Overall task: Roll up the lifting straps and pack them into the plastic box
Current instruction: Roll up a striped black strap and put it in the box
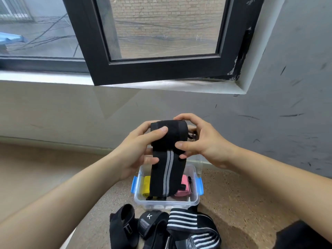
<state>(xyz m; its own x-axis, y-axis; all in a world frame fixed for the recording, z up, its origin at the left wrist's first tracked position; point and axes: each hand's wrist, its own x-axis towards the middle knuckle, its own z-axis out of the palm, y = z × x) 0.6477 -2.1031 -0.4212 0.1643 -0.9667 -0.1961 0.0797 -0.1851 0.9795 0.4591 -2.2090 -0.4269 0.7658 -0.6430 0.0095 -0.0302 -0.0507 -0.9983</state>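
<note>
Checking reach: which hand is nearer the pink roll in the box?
Right. The right hand holds the strap above the pink roll; the left hand holds it farther left.

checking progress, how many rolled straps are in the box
2: a yellow roll at the left of the plastic box, a pink roll at its right. The hanging black strap may hide more.
</note>
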